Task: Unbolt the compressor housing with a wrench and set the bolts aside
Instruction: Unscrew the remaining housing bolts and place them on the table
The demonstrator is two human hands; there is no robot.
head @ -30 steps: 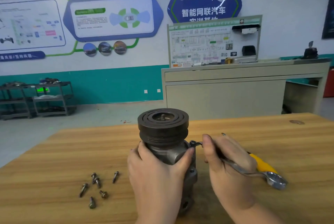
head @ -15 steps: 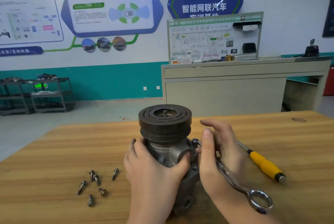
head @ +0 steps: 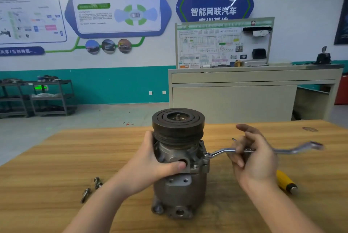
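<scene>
Upright, grey compressor housing [head: 178,185] under dark grooved pulley [head: 178,123].

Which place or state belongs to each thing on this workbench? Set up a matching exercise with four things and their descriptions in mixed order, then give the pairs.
Things:
1. wrench
2. left hand
3. loose bolts
4. yellow-handled screwdriver

Descriptions:
A. lying on the table to the left of the compressor
B. gripping the compressor body below the pulley
C. lying on the table behind the right hand
D. one end seated on a bolt on the compressor's right flange, shaft held by the right hand

Pairs: 1-D, 2-B, 3-A, 4-C
</scene>
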